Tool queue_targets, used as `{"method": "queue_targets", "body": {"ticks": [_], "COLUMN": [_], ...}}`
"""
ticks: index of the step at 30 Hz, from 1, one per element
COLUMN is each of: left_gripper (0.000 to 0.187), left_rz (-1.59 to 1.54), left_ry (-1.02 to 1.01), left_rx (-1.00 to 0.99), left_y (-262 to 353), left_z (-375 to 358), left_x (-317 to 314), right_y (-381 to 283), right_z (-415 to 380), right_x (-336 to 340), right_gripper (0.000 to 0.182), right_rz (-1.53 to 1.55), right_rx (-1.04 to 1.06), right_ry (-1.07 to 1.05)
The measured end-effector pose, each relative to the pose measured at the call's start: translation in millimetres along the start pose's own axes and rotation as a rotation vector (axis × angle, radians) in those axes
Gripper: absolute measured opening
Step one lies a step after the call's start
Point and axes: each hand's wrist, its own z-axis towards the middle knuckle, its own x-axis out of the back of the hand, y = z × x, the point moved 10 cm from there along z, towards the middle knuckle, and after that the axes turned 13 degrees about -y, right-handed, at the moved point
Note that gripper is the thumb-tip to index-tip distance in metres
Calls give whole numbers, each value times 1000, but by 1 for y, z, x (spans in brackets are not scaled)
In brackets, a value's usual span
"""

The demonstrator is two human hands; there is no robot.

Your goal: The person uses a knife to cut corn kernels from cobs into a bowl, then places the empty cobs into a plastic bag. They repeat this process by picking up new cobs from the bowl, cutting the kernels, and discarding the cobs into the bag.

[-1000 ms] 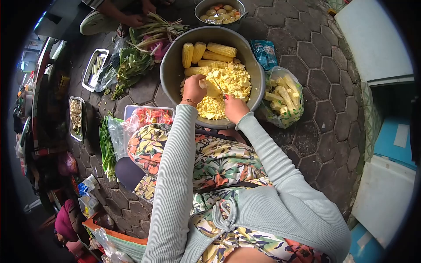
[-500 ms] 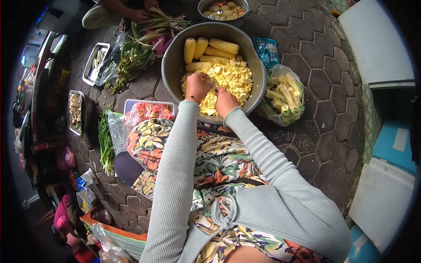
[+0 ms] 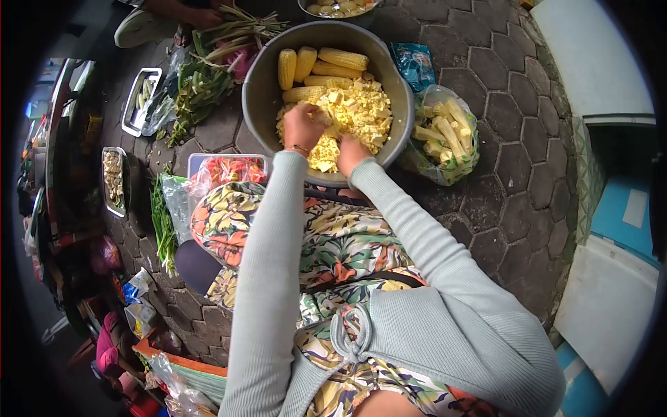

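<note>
In the head view a large grey tub holds whole peeled corn cobs at its far side and a heap of cut yellow corn nearer to me. My left hand is closed over the left part of the heap, fingers curled; what they grip is hidden. Just to its right and lower, my right hand is also closed, its fingertips turned down at the cut corn. Whether it holds a tool cannot be seen. A small gap separates the hands.
Right of the tub sit a plastic bag of stripped cobs and a blue packet. Leafy greens, metal trays and a box of red pieces lie left. A bowl and another person's hand are beyond.
The whole scene has shifted slightly up and left in view. My right hand's fingers have turned down toward the cut corn, and the pale piece between my hands is less visible.
</note>
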Motion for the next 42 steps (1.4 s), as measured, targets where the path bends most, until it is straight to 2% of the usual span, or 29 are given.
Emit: {"method": "queue_targets", "body": {"ticks": [4, 6, 9, 10, 12, 13, 18, 20, 21, 22, 24, 25, 28, 31, 33, 35, 36, 37, 38, 39, 41, 42], "left_gripper": [34, 35, 35, 36, 37, 37, 37, 37, 37, 37, 36, 36, 39, 37, 35, 33, 32, 31, 31, 31, 32, 32], "left_rz": [27, 48, 53, 74, 20, 15, 31, 58, 54, 47, 56, 90, 157, 113, 107, 103, 82, 60, 57, 57, 62, 60], "left_ry": [5, -35, -52, -35, -11, -6, -52, -72, -68, -64, -47, -33, -68, -34, -35, -38, -52, -63, -64, -64, -53, -50], "left_rx": [-30, -79, -61, -48, -49, -46, -6, -3, 16, 35, 17, 54, 122, 268, 275, 285, 157, 28, 25, -13, -57, -58], "left_y": [2, 3, 18, 17, 13, 11, 9, 15, 12, 9, 10, 7, -4, -26, -30, -33, -21, -8, -5, 4, 18, 16], "left_z": [2, 4, -2, 0, 4, 4, -2, -4, -4, -2, -2, -2, -2, -5, -5, -5, -1, 1, 1, 1, -1, 1], "left_x": [-2, -5, -9, -11, -9, -8, -5, -4, -4, -5, -3, 0, 5, 6, 4, 4, 3, 2, 1, 0, 4, 3], "right_y": [-1, 3, 15, 13, 16, 19, 17, 15, 15, 14, 26, 25, 13, 30, 35, 16, 14, 15, 22, 17, 0, -4], "right_z": [-4, 19, 55, 50, 36, 37, 45, 76, 75, 77, 74, 83, 55, 47, 26, -2, -10, -15, -22, -27, -35, -33], "right_x": [2, 1, -20, -10, -18, -23, -24, -72, -75, -74, -48, -66, -45, -36, -24, -14, -14, 6, 25, 25, 42, 42], "right_gripper": [28, 26, 20, 24, 26, 26, 27, 22, 22, 22, 22, 26, 29, 32, 32, 28, 28, 27, 26, 26, 24, 24], "right_rz": [-9, -21, -179, -102, -178, -117, -110, -872, -1021, -1023, -428, -621, -646, -482, -395, -573, -572, -286, -1, -3, 74, 71], "right_rx": [-13, -7, -100, -40, -17, 18, -80, 120, 164, 162, -57, -11, 95, 68, 50, 174, 171, 125, 78, 75, 136, 136], "right_ry": [-29, 5, -249, -137, -134, -77, -198, -423, -446, -435, -286, -409, -380, -330, -324, -342, -342, -178, -13, -10, 180, 182]}}
